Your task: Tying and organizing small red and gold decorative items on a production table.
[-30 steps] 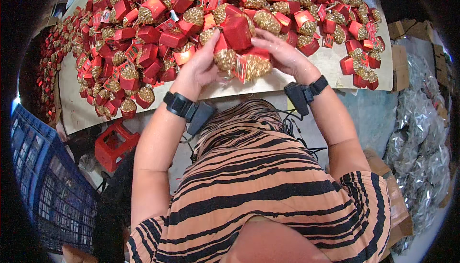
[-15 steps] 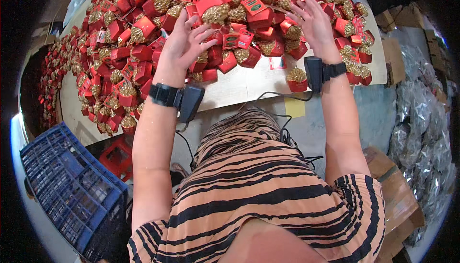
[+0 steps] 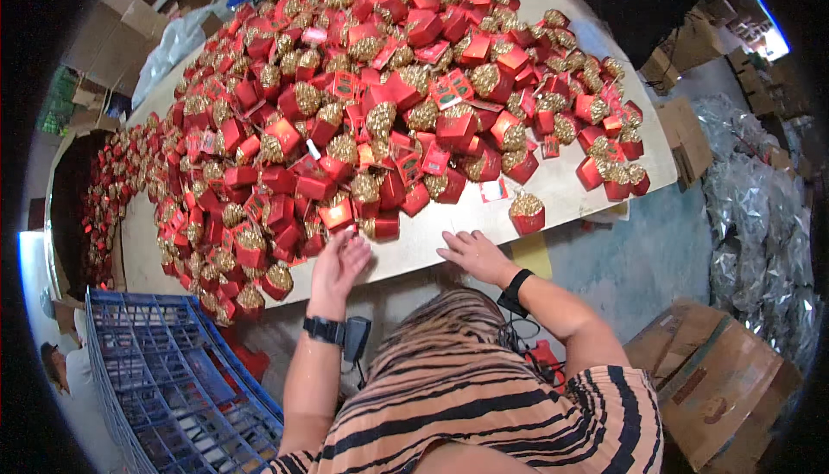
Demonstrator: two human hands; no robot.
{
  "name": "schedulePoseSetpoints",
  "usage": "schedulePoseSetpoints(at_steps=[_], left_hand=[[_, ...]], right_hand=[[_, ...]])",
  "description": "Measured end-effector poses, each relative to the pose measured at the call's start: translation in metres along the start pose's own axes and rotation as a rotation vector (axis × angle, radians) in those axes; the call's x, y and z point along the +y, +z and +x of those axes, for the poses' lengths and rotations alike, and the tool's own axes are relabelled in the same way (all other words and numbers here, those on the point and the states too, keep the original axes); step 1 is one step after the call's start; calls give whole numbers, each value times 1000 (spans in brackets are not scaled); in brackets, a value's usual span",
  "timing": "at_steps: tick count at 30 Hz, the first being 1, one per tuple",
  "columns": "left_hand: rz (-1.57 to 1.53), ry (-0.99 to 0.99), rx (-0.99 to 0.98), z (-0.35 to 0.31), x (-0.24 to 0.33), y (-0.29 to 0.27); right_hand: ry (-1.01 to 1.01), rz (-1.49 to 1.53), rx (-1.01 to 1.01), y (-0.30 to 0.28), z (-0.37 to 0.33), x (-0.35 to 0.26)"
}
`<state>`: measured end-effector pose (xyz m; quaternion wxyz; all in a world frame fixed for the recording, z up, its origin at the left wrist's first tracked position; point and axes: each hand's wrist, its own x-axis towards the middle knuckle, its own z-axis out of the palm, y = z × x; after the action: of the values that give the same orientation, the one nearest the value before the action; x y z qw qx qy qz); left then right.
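The left hand is extending near red, gold-topped, boxy ornaments, the right hand over the pale flat tabletop, both showing released grips.

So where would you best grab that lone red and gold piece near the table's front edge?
Probably by the red base, from the near side with the right hand: the base faces the table edge, and the gold top looks knobbly.

The lower edge cuts off the blue crate, and the red tags are too small to read.
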<state>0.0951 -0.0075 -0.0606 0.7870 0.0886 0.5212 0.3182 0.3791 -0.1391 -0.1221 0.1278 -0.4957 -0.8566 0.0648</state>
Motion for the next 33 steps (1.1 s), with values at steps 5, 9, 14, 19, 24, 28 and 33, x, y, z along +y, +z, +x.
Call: schedulePoseSetpoints(at_steps=[5,9,14,19,24,28,33], left_hand=[[16,-21,37,-25,-30,-45],[41,-45,65,-49,-59,-76],[5,-82,23,-61,-94,-120],[45,-64,42,-92,-99,-128],[48,-70,54,-106,-102,-154],[418,354,58,-123,-104,-132],[733,733,-416,-132,-121,-69]], right_hand=[[0,109,163,26,-5,0],[62,150,200,39,-3,-12],[183,262,138,64,-5,-10],[500,558,274,32,1,-20],[777,841,536,24,-8,-20],[643,1139,535,-32,-13,-66],[547,1128,256,-45,-33,-148]])
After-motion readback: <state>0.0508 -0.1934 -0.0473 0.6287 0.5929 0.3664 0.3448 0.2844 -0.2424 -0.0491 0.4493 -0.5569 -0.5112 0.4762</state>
